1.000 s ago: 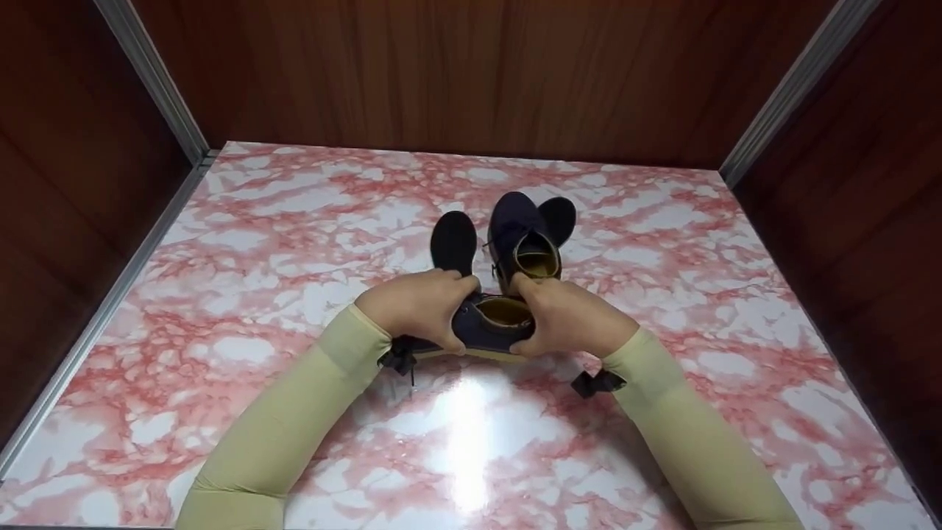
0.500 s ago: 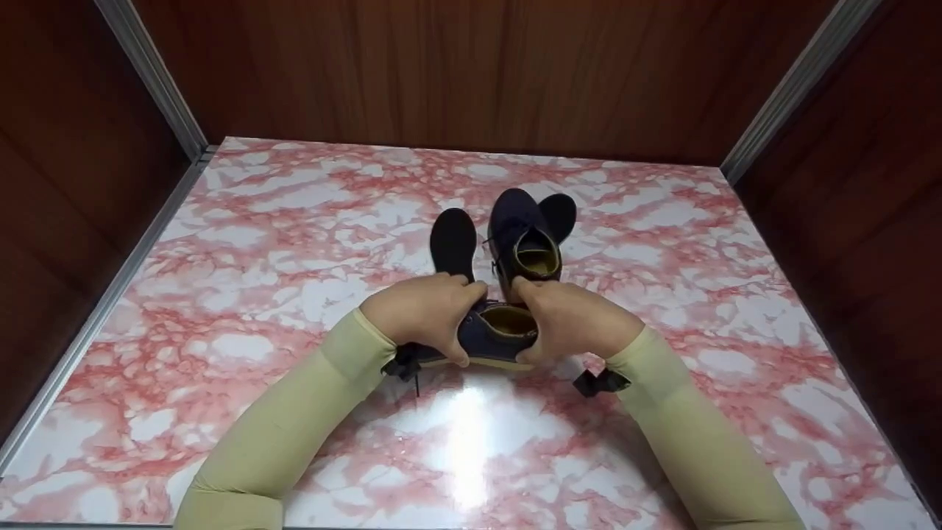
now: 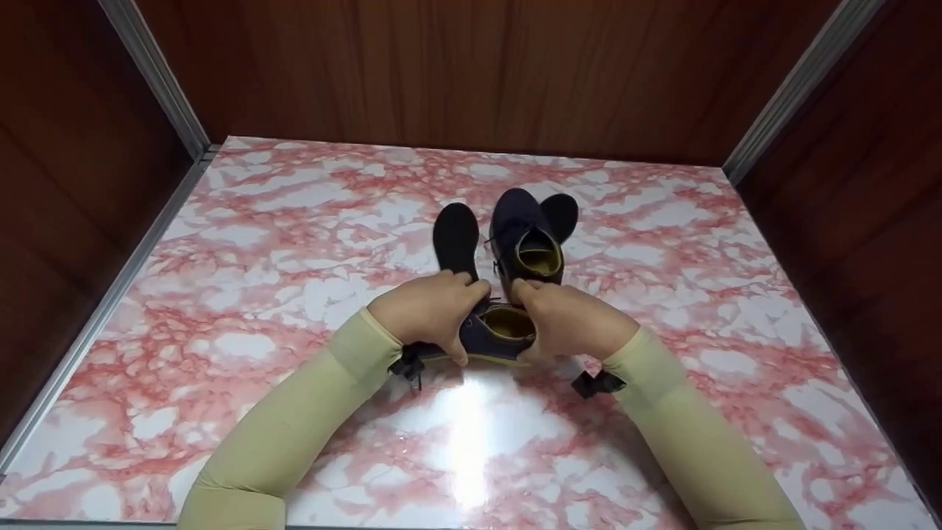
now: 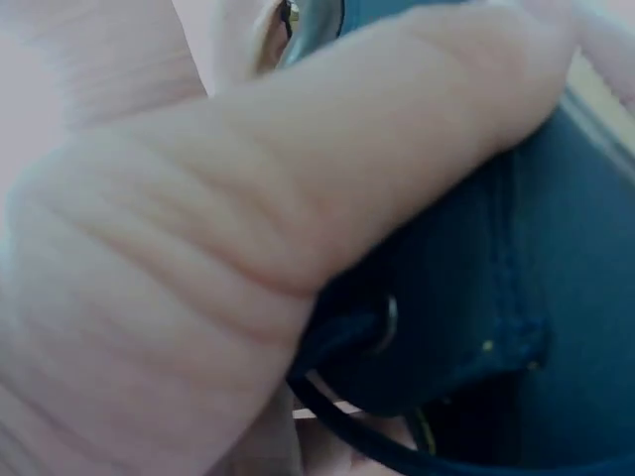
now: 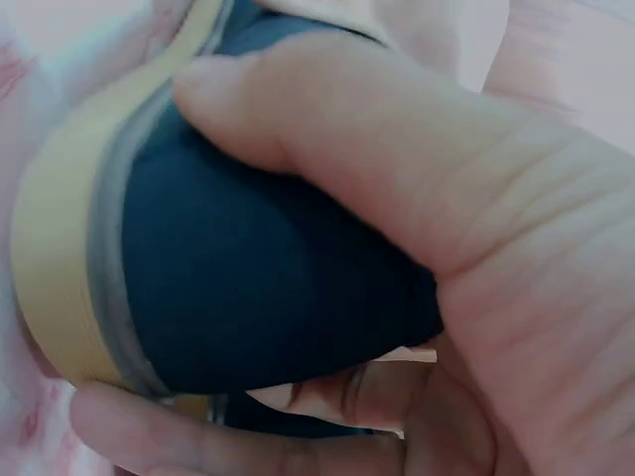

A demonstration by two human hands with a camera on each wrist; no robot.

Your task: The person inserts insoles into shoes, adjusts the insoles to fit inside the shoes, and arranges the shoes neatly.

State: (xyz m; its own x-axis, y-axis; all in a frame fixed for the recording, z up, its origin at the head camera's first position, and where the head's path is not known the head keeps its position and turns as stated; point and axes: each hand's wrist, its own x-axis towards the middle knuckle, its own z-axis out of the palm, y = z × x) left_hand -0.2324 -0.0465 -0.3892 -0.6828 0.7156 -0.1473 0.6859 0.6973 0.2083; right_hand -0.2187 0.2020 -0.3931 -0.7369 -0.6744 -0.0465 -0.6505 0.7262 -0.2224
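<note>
Both hands hold a dark navy lace-up shoe (image 3: 482, 340) with a pale yellow sole and a yellow lining. My left hand (image 3: 429, 313) grips its lace and toe part, thumb on the near side. At the heel end my right hand (image 3: 572, 322) has thumb and fingers on opposite sides, as the right wrist view shows with the sole edge (image 5: 62, 238). A matching shoe (image 3: 513, 213) stands just beyond, toe pointing away. The near end of a flat black insole (image 3: 456, 237) is hidden behind my left hand.
Another black insole-shaped piece (image 3: 561, 215) shows partly from behind the far shoe. Everything lies on a red-and-white marbled tabletop (image 3: 309, 221), with brown wood-grain panels (image 3: 441, 81) at the back and both sides.
The held shoe has shifted slightly toward me along with both hands. The left black insole has slid a little away from me. The far shoe has stayed in place.
</note>
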